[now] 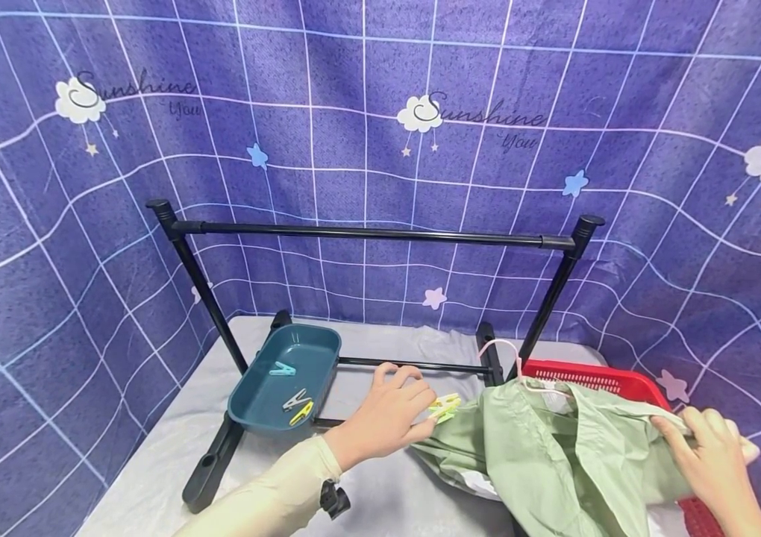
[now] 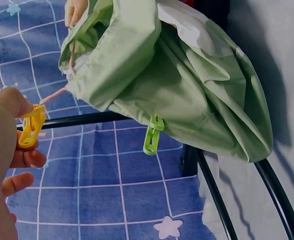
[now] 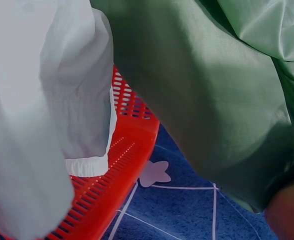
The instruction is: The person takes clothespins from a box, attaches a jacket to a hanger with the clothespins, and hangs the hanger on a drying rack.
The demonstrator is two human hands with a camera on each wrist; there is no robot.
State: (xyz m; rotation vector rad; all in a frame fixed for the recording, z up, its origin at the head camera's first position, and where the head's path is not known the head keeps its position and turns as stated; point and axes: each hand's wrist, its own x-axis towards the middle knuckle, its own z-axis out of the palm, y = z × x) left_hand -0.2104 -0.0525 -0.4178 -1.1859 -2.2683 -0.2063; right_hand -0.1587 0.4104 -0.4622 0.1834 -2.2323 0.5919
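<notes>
A green shirt (image 1: 555, 455) on a pink hanger (image 1: 511, 356) lies half over the red basket (image 1: 595, 375). My left hand (image 1: 421, 414) pinches a yellow clothespin (image 2: 31, 127) between thumb and fingers at the shirt's left edge. A green clothespin (image 2: 153, 135) is clipped on the shirt's (image 2: 197, 80) lower hem close by. My right hand (image 1: 696, 436) grips the shirt's cloth at the right, over the basket. The right wrist view shows the green cloth (image 3: 212, 100) above a white garment (image 3: 37, 110) in the basket (image 3: 117, 175).
A black clothes rack with a bare top bar (image 1: 367, 233) stands on the grey-covered table (image 1: 152, 470). A teal tray (image 1: 256, 403) holding three clothespins sits on the rack's base at the left. Purple patterned curtain surrounds the table.
</notes>
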